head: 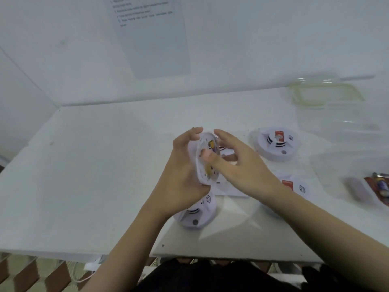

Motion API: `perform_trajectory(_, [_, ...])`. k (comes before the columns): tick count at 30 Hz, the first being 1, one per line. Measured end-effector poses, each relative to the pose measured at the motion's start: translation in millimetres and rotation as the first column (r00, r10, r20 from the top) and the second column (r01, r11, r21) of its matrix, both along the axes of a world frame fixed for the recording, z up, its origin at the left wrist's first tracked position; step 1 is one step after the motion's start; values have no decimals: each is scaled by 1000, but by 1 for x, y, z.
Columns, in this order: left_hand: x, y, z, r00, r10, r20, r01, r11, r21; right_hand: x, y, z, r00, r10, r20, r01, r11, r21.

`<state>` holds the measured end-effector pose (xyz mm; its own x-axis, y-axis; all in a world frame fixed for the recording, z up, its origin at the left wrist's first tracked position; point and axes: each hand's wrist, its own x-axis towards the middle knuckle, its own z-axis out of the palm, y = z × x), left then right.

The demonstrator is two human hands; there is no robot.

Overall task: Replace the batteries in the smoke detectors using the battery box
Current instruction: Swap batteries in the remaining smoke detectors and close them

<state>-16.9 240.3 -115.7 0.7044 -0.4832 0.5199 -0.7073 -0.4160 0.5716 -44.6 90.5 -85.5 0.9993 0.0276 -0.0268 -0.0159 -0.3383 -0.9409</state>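
The left hand grips a round white plastic smoke detector by its rim, fingers curled round it. It is held on edge above the white surface. Its open back faces right, showing yellow and purple parts inside. The right hand pinches the same unit, thumb pressed into the open back and fingers curled behind.

Three more white domed smoke detectors lie face-up on the surface:
- one to the far right
- one under the right wrist
- one beneath the left wrist

A blurred clear plastic battery box sits at the right edge.
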Motion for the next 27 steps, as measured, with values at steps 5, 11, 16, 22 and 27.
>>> perform_trajectory(5, [7,12,-3,995,-38,-96,37,999,-16,8,11,-3,996,-35,-81,46,989,143])
perform_trajectory(11, [14,30,7,958,-70,-279,50,996,-80,14,6,-9,970,138,-198,47,698,715])
perform_trajectory(16, [20,31,10,934,-101,-342,48,986,-160,15,7,-7,959,257,-120,-34,522,852])
perform_trajectory(22, [25,35,1,929,-80,-362,1,977,-213,25,2,-10,983,61,-175,47,832,553])
perform_trajectory(27, [28,36,-5,922,-52,-383,-35,976,-217,26,-25,-15,990,132,42,-95,867,-489])
